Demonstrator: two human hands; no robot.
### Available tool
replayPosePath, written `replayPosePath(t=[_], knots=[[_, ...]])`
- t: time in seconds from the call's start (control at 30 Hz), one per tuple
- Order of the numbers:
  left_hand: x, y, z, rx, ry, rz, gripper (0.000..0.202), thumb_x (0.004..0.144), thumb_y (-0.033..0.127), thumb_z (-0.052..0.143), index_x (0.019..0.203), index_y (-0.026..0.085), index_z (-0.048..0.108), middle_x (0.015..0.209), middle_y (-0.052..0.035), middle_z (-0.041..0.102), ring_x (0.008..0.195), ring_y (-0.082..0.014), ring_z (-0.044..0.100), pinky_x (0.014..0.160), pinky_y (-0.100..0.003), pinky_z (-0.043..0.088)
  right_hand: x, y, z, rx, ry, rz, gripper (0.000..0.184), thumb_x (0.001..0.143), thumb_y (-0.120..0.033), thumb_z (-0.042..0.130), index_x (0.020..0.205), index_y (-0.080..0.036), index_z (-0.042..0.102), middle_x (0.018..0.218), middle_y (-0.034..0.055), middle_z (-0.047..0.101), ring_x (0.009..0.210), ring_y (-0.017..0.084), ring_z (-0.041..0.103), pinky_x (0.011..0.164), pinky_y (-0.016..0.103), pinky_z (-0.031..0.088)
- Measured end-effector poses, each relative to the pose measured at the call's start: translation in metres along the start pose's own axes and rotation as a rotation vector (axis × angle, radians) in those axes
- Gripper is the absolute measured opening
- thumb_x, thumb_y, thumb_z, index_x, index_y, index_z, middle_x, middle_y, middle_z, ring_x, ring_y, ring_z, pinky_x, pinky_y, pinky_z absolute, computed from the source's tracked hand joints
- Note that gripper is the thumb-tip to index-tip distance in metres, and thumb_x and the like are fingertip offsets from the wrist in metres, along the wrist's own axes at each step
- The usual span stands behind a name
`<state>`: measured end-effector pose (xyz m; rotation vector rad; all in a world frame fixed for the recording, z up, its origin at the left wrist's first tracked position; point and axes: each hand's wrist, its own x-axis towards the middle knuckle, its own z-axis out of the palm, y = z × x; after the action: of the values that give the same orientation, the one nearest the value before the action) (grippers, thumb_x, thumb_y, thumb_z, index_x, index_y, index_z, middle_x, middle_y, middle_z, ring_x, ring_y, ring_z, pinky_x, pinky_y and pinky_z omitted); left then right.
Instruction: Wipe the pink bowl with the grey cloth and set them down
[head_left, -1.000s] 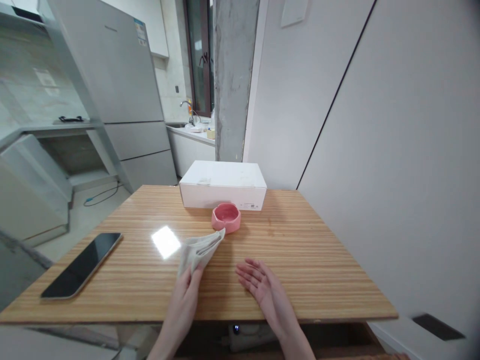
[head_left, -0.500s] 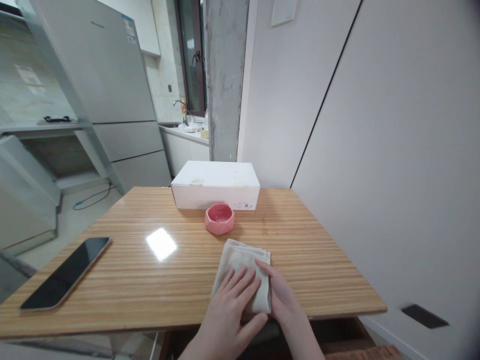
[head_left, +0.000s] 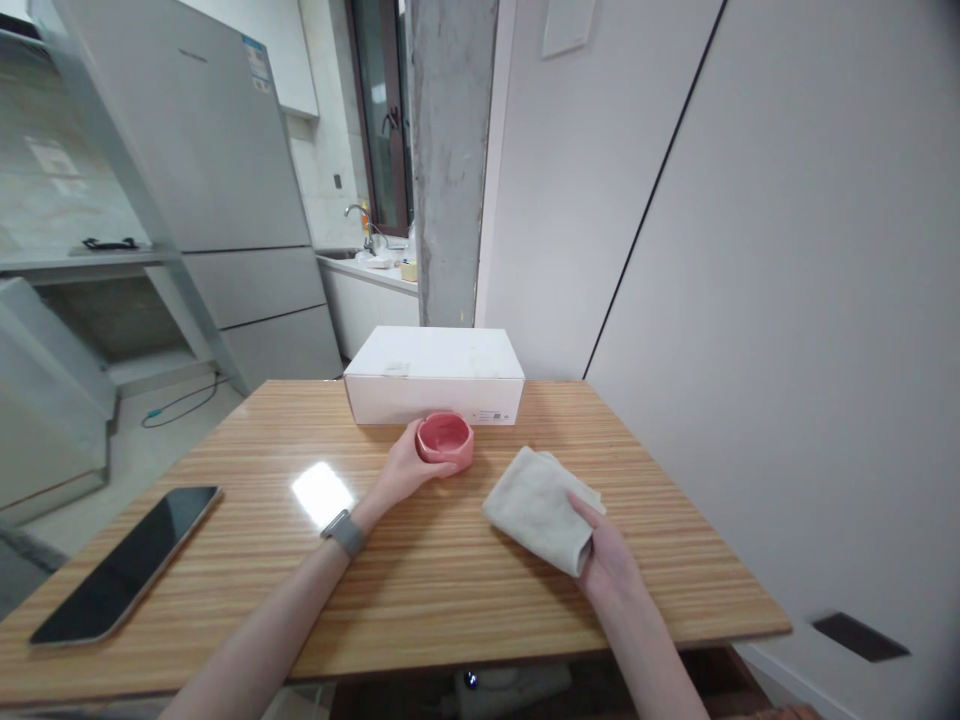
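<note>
Beyond our wood-grained table (head_left: 247, 440), one fridge (head_left: 232, 150) is standing on the far left. Near the table's left edge, a phone (head_left: 127, 565) is lying flat. Our left hand (head_left: 405, 465), with a grey wristband (head_left: 345, 533) behind it, is clamping the left side of the pink bowl (head_left: 454, 440) between thumb and fingers, just in front of the white box (head_left: 435, 360). Farther right, our right hand (head_left: 604, 550) is pinching the folded cloth (head_left: 540, 510), thumb on top. We are judging that the pink bowl could be slipping (its walls are looking smooth) if our one-sided hold loosens, or bumping the white box if pushed far; the folded cloth could be falling open, being held at one end only. We are counting one phone, one grey wristband, one pink bowl, one white box, one folded cloth and two hands.
</note>
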<state>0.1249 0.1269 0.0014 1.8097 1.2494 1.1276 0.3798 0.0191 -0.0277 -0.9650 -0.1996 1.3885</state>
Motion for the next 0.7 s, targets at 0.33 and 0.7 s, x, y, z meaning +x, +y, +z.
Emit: replayPosePath(t=[0.33, 0.7], knots=[[-0.012, 0.019, 0.011, -0.308, 0.1, 0.033, 0.078, 0.051, 0.03, 0.082, 0.117, 0.018, 0.043, 0.12, -0.0105, 0.058, 0.111, -0.0232, 0.056, 0.095, -0.038, 0.044, 0.05, 0.018, 0.094, -0.205, -0.116, -0.395, 0.038, 0.065, -0.031, 0.073, 0.1, -0.017, 0.065, 0.104, 0.0052, 0.07, 0.099, 0.023, 0.064, 0.086, 0.034, 0.05], [-0.022, 0.021, 0.028, -0.827, -0.055, -0.373, 0.064, 0.079, 0.058, 0.051, 0.133, 0.028, 0.035, 0.134, -0.0077, 0.05, 0.113, -0.0247, 0.055, 0.081, -0.038, 0.054, 0.043, 0.048, 0.125, -0.242, -0.084, -0.545, 0.032, 0.078, -0.042, 0.058, 0.09, -0.014, 0.069, 0.093, 0.0049, 0.072, 0.092, 0.02, 0.063, 0.084, 0.029, 0.047]])
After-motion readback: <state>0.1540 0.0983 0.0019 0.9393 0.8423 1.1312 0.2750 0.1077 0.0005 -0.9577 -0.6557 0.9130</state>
